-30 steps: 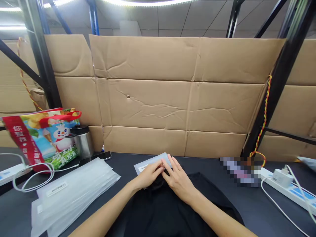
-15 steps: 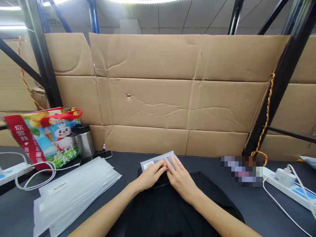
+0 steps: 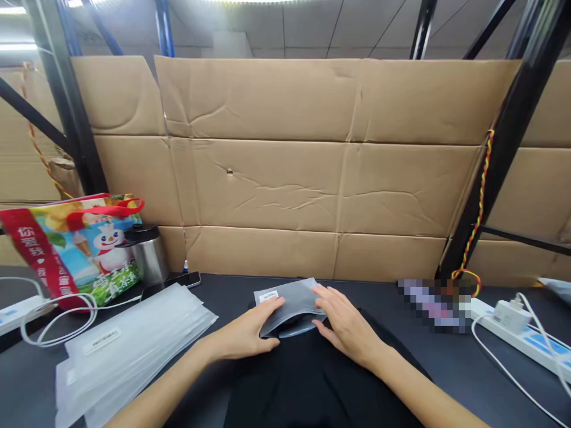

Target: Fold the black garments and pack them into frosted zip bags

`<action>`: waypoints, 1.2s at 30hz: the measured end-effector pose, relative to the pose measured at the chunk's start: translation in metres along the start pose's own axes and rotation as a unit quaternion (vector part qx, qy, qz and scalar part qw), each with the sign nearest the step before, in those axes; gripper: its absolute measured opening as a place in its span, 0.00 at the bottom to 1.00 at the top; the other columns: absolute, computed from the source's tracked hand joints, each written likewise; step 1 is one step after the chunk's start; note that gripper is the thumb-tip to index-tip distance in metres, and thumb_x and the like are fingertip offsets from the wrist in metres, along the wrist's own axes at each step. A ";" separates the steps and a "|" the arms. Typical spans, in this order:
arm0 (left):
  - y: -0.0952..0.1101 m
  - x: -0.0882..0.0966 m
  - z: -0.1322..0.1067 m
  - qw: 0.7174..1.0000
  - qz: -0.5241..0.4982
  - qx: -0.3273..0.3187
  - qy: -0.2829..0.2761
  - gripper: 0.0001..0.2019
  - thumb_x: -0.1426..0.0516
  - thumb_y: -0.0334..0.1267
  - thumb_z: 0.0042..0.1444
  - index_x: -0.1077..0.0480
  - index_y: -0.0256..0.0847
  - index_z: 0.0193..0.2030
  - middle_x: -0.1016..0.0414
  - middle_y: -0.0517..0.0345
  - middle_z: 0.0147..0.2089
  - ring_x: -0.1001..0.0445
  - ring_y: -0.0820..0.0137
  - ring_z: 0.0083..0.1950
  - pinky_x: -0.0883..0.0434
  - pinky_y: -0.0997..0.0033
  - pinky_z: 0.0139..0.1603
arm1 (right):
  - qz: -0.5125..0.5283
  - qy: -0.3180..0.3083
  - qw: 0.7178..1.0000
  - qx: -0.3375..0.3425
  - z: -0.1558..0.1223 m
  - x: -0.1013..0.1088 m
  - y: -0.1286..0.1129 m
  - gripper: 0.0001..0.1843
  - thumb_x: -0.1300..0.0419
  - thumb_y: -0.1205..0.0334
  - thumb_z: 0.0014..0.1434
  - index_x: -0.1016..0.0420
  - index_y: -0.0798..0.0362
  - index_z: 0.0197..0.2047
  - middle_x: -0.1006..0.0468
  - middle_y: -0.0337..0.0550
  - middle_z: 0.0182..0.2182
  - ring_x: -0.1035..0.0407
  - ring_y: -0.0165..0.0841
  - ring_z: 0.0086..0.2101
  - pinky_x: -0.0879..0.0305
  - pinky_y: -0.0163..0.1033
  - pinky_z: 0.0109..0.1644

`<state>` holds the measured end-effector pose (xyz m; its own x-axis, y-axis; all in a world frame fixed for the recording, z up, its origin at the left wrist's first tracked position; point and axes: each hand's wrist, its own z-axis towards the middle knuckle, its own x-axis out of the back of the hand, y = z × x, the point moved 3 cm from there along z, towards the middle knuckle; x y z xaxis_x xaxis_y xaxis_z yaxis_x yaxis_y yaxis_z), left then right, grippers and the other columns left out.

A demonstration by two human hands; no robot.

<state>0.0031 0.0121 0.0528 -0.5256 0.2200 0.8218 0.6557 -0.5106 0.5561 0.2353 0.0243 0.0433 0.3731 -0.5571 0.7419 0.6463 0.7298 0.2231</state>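
Plastic bag point(image 3: 289, 300), mouth at folded black garment point(image 3: 312, 380); left hand point(image 3: 243, 333), right hand point(image 3: 348, 324): fingers point(image 3: 325, 300) spread flat on bag. Bagging underway; next, apparently, easing garment inside.

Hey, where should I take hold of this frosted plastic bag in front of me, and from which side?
Your best grip is probably the bag's open near edge, coming from the left and right sides, where your left hand and right hand are. The mouth gapes toward you above the black garment, while the labelled far end looks flat on the table.
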 end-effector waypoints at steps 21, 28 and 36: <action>-0.009 -0.029 0.016 0.960 0.279 -0.013 0.034 0.33 0.54 0.20 0.57 0.51 0.44 0.68 0.47 0.51 0.69 0.46 0.60 0.67 0.43 0.56 0.64 | -0.019 -0.142 0.982 -0.120 0.006 -0.026 0.013 0.21 0.49 0.69 0.61 0.37 0.54 0.58 0.31 0.51 0.55 0.37 0.41 0.54 0.38 0.45 0.53; 0.008 -0.026 0.009 0.954 0.272 -0.128 -0.015 0.27 0.55 0.34 0.66 0.59 0.48 0.70 0.55 0.59 0.71 0.59 0.59 0.71 0.56 0.48 0.67 | 0.153 -0.194 0.967 -0.060 -0.002 -0.024 0.010 0.25 0.57 0.54 0.68 0.50 0.44 0.67 0.44 0.41 0.64 0.53 0.38 0.63 0.54 0.51 0.65; 0.005 -0.024 0.004 0.951 0.267 -0.148 -0.051 0.24 0.56 0.38 0.69 0.57 0.48 0.70 0.55 0.57 0.71 0.58 0.58 0.70 0.51 0.49 0.66 | 0.196 -0.199 0.954 -0.106 -0.015 -0.015 0.026 0.28 0.49 0.57 0.63 0.46 0.46 0.66 0.43 0.44 0.64 0.48 0.39 0.62 0.51 0.50 0.64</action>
<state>0.0209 0.0075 0.0365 -0.0949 -0.0654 0.9933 0.6247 -0.7808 0.0083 0.2567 0.0455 0.0281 0.3573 -0.0327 0.9334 0.6450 0.7314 -0.2213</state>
